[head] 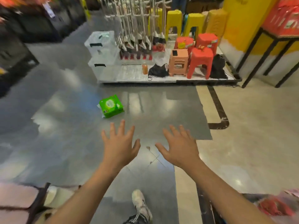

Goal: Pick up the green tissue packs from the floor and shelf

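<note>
Two hands are reaching forward in the head view, left hand (120, 145) and right hand (178, 147) spread wide, holding nothing. Beyond them, a green pack (111, 106) is lying on the glossy floor (68, 143), apart from both; it is looking light, soft, slippery-wrapped, best pinched along its sides.

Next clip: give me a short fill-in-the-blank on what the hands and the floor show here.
1. Both the left hand and the right hand hold ____.
2. The pack lying on the floor is coloured ____.
3. The pack lies nearer the ____ hand.
4. The orange bottle stands on the platform beside a ____ bag.

Missing words: nothing; green; left; black
</note>
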Demonstrator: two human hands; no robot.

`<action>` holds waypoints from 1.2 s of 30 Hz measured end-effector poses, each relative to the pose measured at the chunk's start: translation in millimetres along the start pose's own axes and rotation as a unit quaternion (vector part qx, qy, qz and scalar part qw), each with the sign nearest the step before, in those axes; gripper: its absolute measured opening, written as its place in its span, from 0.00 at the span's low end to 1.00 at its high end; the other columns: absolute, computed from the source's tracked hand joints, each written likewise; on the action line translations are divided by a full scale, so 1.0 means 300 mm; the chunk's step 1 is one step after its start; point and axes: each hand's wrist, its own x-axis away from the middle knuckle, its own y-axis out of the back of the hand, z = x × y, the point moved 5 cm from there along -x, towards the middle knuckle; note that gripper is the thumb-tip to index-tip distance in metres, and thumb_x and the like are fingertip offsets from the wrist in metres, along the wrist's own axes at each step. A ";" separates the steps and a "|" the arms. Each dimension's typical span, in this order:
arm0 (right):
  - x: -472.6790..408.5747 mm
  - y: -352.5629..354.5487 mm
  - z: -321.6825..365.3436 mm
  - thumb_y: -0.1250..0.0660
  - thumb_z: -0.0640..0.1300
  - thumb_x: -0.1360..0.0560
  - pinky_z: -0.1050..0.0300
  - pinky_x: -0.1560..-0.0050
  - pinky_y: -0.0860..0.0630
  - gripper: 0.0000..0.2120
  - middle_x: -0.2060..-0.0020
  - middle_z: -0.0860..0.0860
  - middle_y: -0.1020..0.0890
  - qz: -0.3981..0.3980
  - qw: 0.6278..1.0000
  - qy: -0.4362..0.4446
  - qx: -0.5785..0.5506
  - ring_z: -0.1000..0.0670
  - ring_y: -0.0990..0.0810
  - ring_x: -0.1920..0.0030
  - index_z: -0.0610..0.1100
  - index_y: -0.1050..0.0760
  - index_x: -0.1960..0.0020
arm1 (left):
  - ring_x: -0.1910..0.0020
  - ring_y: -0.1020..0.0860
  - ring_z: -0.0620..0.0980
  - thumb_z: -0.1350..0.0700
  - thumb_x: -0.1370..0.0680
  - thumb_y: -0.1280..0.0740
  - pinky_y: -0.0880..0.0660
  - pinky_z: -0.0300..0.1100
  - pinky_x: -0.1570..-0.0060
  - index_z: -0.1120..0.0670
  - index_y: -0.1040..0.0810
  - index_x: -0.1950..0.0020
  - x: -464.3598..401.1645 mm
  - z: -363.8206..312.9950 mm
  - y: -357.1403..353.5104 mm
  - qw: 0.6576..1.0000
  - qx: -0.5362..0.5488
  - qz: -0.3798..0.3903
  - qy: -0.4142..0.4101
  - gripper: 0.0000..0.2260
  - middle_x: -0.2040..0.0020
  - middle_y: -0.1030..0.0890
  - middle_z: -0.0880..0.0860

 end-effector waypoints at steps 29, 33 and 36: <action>-1.910 0.077 0.159 0.63 0.74 0.30 0.36 0.22 0.46 0.46 0.21 0.46 0.36 0.065 0.978 0.186 0.063 0.35 0.41 0.21 0.53 0.38 0.20 | 0.22 0.40 0.71 0.36 0.24 0.51 0.41 0.74 0.31 0.48 0.30 0.23 -1.485 0.572 -0.176 0.974 0.005 0.051 0.221 0.34 0.21 0.34 0.60; -2.139 0.105 0.211 0.60 0.74 0.28 0.34 0.23 0.44 0.43 0.22 0.45 0.33 0.069 0.971 0.219 0.069 0.33 0.38 0.23 0.54 0.36 0.22 | 0.24 0.37 0.72 0.36 0.26 0.51 0.39 0.75 0.33 0.50 0.27 0.24 -1.659 0.647 -0.166 0.969 0.009 0.042 0.244 0.35 0.22 0.31 0.61; -2.300 0.111 0.264 0.58 0.74 0.27 0.34 0.23 0.44 0.41 0.22 0.44 0.33 0.072 0.967 0.234 0.072 0.32 0.37 0.24 0.53 0.35 0.22 | 0.21 0.42 0.71 0.36 0.24 0.49 0.44 0.73 0.30 0.48 0.32 0.21 -1.777 0.735 -0.179 0.961 0.023 0.041 0.273 0.34 0.19 0.37 0.60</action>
